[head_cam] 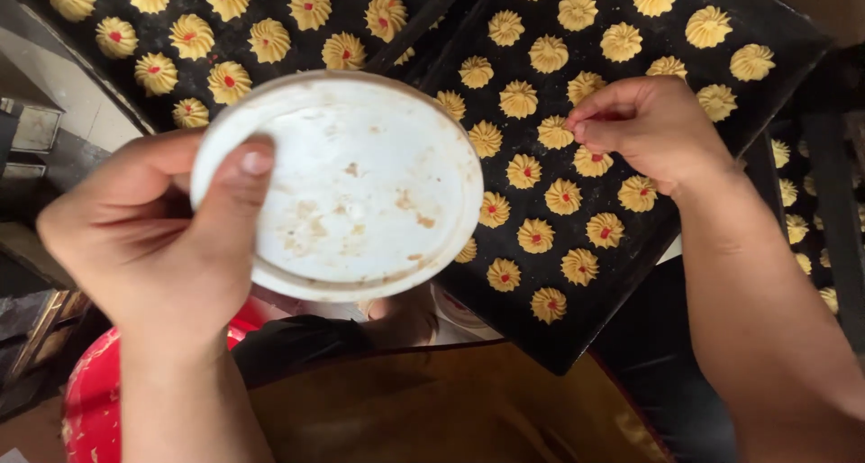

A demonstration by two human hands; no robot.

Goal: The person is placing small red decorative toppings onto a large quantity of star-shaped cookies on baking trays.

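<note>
A round, stained white plastic lid point(356, 188) is gripped at its rim by the left hand point(149, 238), raised above a black baking tray point(775, 31). Over a swirled yellow dough cookie point(555, 132) there, the right hand point(653, 130) is pinched shut; anything held cannot be told.

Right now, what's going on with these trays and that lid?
A person holds a white lid in the left hand, thumb on its rim. The right hand pinches something small and red over a cookie on the right tray. Lower cookies there have red centres; upper rows are plain. The left tray holds red-dotted cookies.
</note>
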